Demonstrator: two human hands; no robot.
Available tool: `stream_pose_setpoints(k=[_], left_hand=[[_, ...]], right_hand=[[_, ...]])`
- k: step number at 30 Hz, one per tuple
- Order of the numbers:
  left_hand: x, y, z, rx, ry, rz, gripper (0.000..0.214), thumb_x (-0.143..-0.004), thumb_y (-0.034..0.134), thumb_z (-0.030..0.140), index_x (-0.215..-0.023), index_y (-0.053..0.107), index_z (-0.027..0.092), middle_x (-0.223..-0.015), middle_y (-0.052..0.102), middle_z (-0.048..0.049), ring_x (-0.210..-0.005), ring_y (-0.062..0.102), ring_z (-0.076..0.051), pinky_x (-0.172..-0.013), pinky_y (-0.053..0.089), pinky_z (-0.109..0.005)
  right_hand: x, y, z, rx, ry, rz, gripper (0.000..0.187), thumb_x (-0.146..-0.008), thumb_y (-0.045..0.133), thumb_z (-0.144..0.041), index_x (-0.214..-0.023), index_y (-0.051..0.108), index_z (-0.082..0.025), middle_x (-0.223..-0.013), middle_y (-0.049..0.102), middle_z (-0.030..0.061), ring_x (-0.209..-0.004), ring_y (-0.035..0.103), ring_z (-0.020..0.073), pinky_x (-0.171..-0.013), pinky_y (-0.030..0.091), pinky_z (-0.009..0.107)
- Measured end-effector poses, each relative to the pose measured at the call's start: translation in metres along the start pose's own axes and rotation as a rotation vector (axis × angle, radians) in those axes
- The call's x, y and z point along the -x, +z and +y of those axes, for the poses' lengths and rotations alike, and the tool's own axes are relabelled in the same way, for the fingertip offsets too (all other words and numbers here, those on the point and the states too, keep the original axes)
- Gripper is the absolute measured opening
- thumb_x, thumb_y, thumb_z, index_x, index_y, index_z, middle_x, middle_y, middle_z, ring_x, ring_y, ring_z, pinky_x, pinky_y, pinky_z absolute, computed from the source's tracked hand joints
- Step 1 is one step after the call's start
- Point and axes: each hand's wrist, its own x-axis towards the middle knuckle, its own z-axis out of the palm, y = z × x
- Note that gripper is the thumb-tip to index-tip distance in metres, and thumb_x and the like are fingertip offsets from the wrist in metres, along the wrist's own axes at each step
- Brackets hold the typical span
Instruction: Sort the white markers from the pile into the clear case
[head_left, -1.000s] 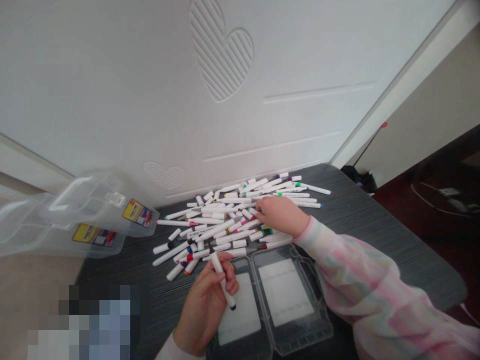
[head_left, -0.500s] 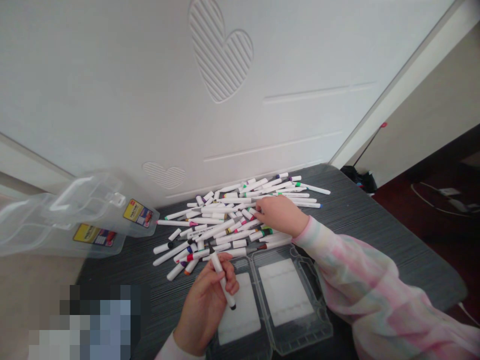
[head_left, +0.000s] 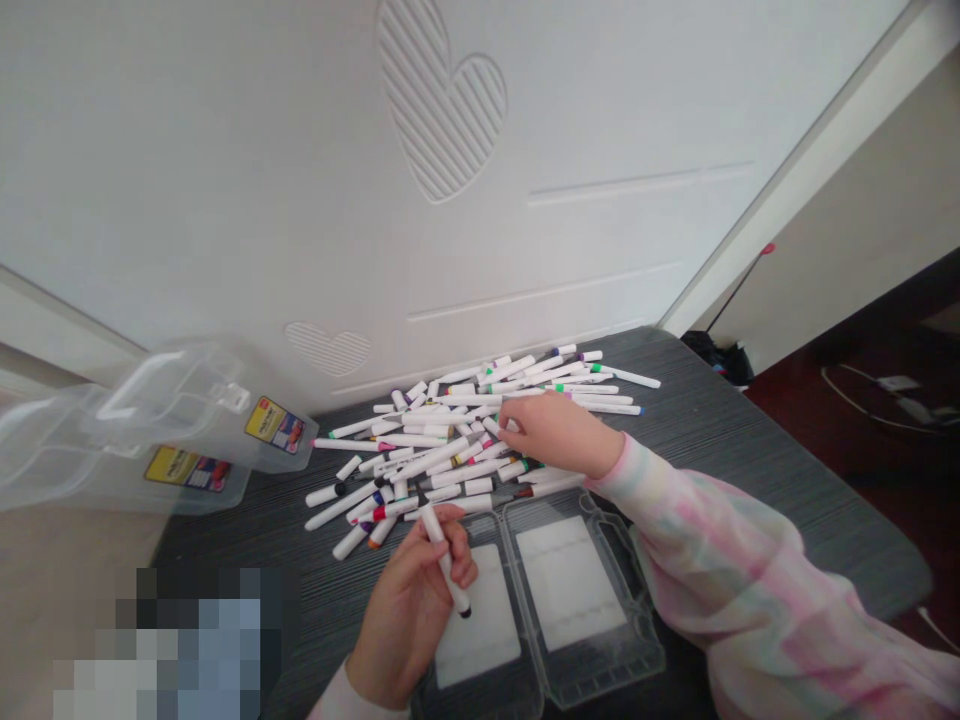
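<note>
- Left hand (head_left: 412, 595) grips white marker (head_left: 453, 585) above clear case (head_left: 527, 615).
- Likely light, stiff, slick; best pinched mid-barrel.
- Right hand (head_left: 559, 430) at marker pile (head_left: 426, 461) beyond case; grip hidden, cannot tell.

The light is soft and rather dim. Around the near left corner of the dark-grey, wood-grained desk (head_left: 757, 480), coarse square pixels hide one patch; fine details are slightly blurred.
</note>
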Motion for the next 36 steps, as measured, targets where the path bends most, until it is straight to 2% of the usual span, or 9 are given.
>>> stream_pose_setpoints(k=[6,13,22,27,32,36], left_hand=[[0.0,0.0,0.0,0.01,-0.005,-0.009,0.017,-0.066,0.053,0.012,-0.081,0.061,0.013,-0.06,0.048,-0.0009,-0.051,0.04,-0.009,-0.05,0.035,-0.023],[0.0,0.003,0.001,0.008,0.001,0.012,0.017,-0.065,0.052,0.011,-0.08,0.061,0.013,-0.06,0.047,-0.0006,-0.051,0.04,-0.009,-0.049,0.035,-0.023],[0.001,0.002,0.0,0.008,-0.001,0.001,0.017,-0.068,0.05,0.01,-0.08,0.06,0.013,-0.06,0.047,-0.0005,-0.051,0.04,-0.009,-0.05,0.035,-0.023],[0.0,0.001,0.001,0.014,-0.002,-0.007,0.017,-0.068,0.05,0.01,-0.081,0.061,0.013,-0.06,0.048,-0.0006,-0.051,0.04,-0.009,-0.05,0.035,-0.023],[0.0,0.001,0.0,0.019,-0.002,-0.013,0.017,-0.068,0.05,0.01,-0.08,0.06,0.013,-0.059,0.048,-0.0007,-0.051,0.04,-0.009,-0.05,0.035,-0.023],[0.0,0.002,0.001,0.018,-0.006,-0.006,0.017,-0.068,0.049,0.01,-0.08,0.06,0.013,-0.06,0.048,-0.0007,-0.051,0.04,-0.009,-0.05,0.035,-0.023]], right_hand=[[0.002,0.001,-0.006,-0.025,-0.089,-0.005,0.027,-0.083,0.037,-0.033,-0.085,0.06,-0.019,-0.083,0.065,0.0056,-0.078,0.059,0.0184,-0.075,0.035,0.031],[0.002,0.009,-0.016,-0.041,-0.216,0.067,0.029,-0.086,0.033,-0.03,-0.101,0.055,-0.019,-0.09,0.062,0.0065,-0.083,0.056,0.0183,-0.074,0.032,0.033],[0.003,0.024,-0.025,0.018,-0.234,0.117,0.032,-0.084,0.035,-0.03,-0.111,0.049,-0.02,-0.089,0.058,0.0078,-0.086,0.052,0.0212,-0.074,0.03,0.035],[0.002,0.027,-0.025,0.043,-0.212,0.126,0.029,-0.083,0.038,-0.03,-0.108,0.051,-0.021,-0.088,0.057,0.0071,-0.084,0.051,0.0214,-0.072,0.03,0.035],[0.001,0.027,-0.026,0.048,-0.215,0.132,0.023,-0.084,0.037,-0.027,-0.095,0.055,-0.019,-0.084,0.057,0.0066,-0.082,0.052,0.02,-0.071,0.03,0.034],[0.001,0.026,-0.026,0.035,-0.219,0.123,0.022,-0.083,0.039,-0.028,-0.093,0.056,-0.018,-0.084,0.057,0.0065,-0.082,0.052,0.0194,-0.071,0.029,0.033]])
